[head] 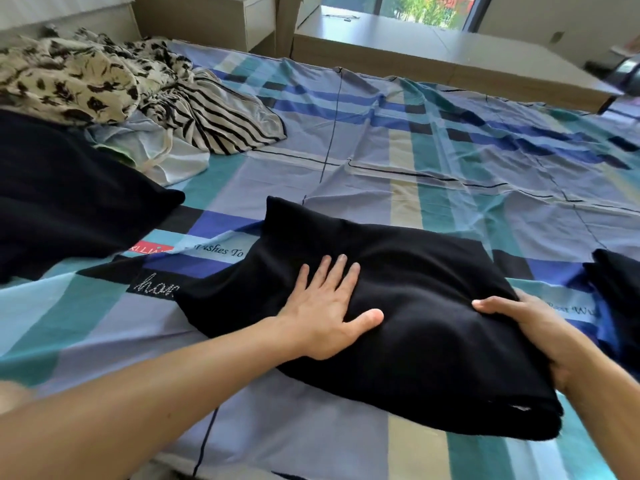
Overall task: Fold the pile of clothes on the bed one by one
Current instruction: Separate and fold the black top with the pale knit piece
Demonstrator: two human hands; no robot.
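Bed's plaid sheet (398, 150) fills the view; unfolded pile (104, 84) sits far left. Black garment (426, 306) lies part-folded in front of me, centre-right. Looks soft, thick, floppy, likely light, so I'd take it at the edges and folded corners, not mid-panel. Left hand (329, 306) is flat, fingers spread, pressing the top layer down, holding nothing. Right hand (540, 334) is curled round the garment's right edge, thumb on top, fingers hidden under the cloth.

A folded black garment (398, 306) lay flat on the bed, an unfolded clothes pile (114, 88) far left.
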